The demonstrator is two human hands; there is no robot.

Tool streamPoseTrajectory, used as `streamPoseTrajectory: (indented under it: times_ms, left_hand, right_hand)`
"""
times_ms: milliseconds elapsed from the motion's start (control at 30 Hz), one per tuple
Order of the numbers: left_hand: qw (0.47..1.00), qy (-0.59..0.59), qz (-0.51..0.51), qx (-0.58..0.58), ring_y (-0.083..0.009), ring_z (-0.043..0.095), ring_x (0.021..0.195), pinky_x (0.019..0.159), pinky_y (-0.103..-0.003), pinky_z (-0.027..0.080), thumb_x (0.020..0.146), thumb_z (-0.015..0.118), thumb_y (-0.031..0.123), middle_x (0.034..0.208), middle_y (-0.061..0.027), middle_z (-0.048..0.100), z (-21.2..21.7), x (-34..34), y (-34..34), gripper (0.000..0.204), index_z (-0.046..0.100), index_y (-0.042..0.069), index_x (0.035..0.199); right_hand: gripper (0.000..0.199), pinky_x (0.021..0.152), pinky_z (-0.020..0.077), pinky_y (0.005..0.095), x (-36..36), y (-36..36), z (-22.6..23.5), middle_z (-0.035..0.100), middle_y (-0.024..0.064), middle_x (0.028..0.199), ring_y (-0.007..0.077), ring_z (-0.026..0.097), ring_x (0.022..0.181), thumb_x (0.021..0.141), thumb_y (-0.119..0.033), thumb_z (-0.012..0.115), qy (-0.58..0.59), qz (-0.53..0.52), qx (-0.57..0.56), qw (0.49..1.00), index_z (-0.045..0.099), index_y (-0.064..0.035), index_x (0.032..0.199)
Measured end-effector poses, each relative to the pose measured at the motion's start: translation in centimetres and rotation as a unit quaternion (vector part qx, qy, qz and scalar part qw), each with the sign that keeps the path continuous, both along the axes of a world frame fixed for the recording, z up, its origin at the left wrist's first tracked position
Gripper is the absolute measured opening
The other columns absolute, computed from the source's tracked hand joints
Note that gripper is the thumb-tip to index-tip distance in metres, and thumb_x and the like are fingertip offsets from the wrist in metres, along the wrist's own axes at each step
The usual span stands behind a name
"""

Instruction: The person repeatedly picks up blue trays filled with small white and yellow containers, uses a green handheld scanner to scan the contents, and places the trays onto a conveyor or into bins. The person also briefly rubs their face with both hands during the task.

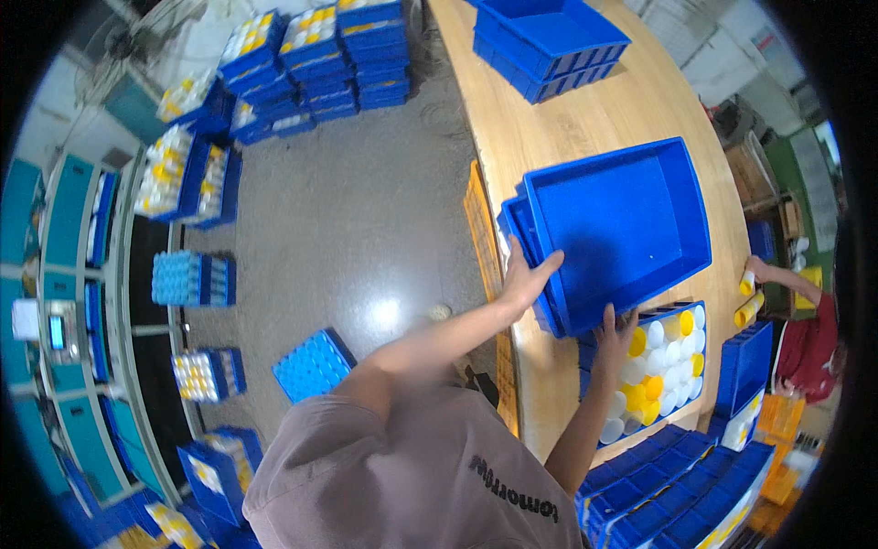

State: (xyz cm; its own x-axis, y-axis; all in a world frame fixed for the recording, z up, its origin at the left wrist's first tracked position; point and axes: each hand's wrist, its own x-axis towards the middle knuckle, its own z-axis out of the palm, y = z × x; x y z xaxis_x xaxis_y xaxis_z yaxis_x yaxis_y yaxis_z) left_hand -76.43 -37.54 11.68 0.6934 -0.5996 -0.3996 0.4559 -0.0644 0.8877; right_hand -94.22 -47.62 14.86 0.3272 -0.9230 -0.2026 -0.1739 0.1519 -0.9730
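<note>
An empty blue plastic tray (pixel 631 220) sits tilted on the curved wooden table (pixel 567 128), on top of another blue tray whose rim (pixel 508 224) shows at its left. My left hand (pixel 526 279) grips the top tray's near left edge. My right hand (pixel 615 331) holds its near edge from below. Just under that edge lies a blue tray (pixel 697 359) filled with several white bottles, some with yellow caps.
Stacked empty blue trays (pixel 549 41) stand at the table's far end, more blue crates (pixel 668 485) at the near right. Another person's hand (pixel 755 271) at the right holds yellow-capped bottles. Filled blue crates (pixel 320 46) stand stacked on the grey floor (pixel 357 210).
</note>
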Motion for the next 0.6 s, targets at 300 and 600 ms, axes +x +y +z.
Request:
streamPoseTrajectory:
  times_ms: [300, 600]
  left_hand:
    - [0.993, 0.092, 0.056, -0.05, -0.0378, 0.022, 0.147, 0.115, -0.058, 0.023, 0.086, 0.054, 0.072, 0.158, -0.0233, 0.021, 5.4, -9.0, 1.4, 0.108, 0.011, 0.003, 0.156]
    - [0.968, 0.143, 0.029, -0.205, -0.0352, 0.028, 0.142, 0.115, -0.059, 0.021, 0.09, 0.041, 0.076, 0.154, -0.0188, 0.03, 2.9, -8.9, -0.4, 0.095, 0.026, 0.005, 0.152]
  right_hand:
    - [0.06, 0.09, 0.049, 0.0344, -3.5, -3.9, -0.3, 0.056, 0.0159, 0.122, 0.0234, 0.056, 0.11, 0.084, 0.003, 0.065, -0.004, 0.029, -0.063, 0.998, 0.037, 0.0072, 0.137]
    - [0.054, 0.08, 0.0537, 0.0304, -7.4, -4.1, 1.9, 0.056, 0.0116, 0.115, 0.0181, 0.063, 0.087, 0.096, -0.018, 0.06, 0.022, 0.067, 0.008, 0.997, 0.039, 0.001, 0.141]
